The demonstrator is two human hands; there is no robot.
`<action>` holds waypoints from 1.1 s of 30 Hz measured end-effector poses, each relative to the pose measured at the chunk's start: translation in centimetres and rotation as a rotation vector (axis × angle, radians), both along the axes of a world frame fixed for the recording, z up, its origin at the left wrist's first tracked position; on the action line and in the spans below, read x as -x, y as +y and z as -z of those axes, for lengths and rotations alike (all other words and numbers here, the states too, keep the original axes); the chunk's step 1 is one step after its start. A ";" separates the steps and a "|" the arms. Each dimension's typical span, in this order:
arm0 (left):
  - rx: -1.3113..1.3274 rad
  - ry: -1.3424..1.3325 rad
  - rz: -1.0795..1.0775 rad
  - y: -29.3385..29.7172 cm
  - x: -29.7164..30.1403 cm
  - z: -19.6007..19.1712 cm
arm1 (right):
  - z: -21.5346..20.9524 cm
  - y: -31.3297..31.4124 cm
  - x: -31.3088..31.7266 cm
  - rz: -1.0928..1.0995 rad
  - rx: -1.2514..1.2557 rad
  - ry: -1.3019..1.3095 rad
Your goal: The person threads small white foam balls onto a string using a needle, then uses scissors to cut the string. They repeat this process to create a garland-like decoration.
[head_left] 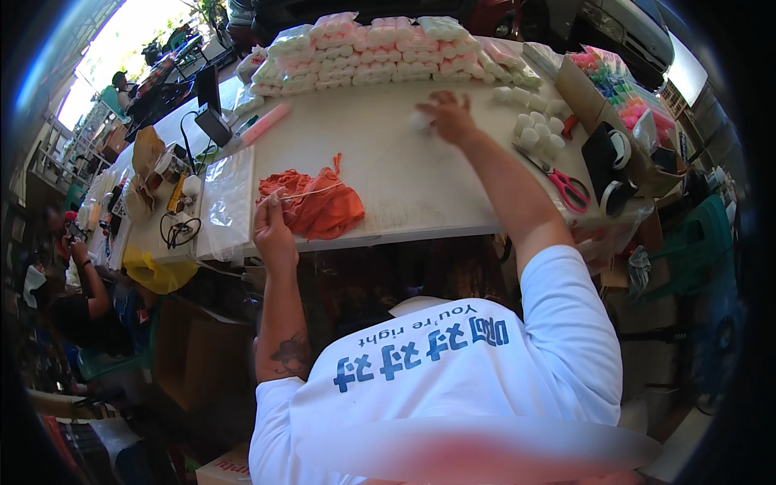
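My left hand (276, 234) is at the table's front edge, thumb and fingers pinched on a thin white cord (311, 192). The cord runs across a crumpled orange cloth (327, 214), which lies against that hand. My right hand (449, 117) is stretched far over the table, fingers spread and slightly blurred. Just left of its fingers is a smeared white object (420, 121); whether they touch it I cannot tell. Several short white cylinders (540, 133) stand to the right of that hand.
Stacked packs of pink and white goods (380, 56) line the white table's (388, 162) back. Pink-handled scissors (570, 190), a black tape dispenser (610, 162) and a cardboard box (582, 89) are at right. Clear plastic bags (228, 198) lie left; a person (89, 299) sits beyond.
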State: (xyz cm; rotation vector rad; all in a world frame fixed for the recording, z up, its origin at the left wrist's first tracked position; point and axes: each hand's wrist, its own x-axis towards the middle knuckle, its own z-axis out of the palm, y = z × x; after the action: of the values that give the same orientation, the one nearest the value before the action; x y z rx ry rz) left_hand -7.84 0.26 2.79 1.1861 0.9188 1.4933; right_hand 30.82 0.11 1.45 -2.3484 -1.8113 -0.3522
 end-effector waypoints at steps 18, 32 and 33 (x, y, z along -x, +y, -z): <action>0.069 -0.042 0.302 0.2 -0.5 2.1 | -6.0 -6.9 -0.6 -0.094 -0.069 0.290; 0.135 -0.181 0.365 -2.9 2.4 -0.2 | -5.3 -3.2 19.1 -0.548 -0.207 0.957; 0.258 -0.413 0.378 -2.3 3.0 0.0 | -4.3 -2.7 19.3 -0.589 -0.198 0.853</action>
State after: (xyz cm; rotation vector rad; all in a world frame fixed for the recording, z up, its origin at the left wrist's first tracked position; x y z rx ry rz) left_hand -10.87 -2.06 2.78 0.7708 0.5480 1.2062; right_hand 11.49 -2.56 5.70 -1.3731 -1.7552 0.4566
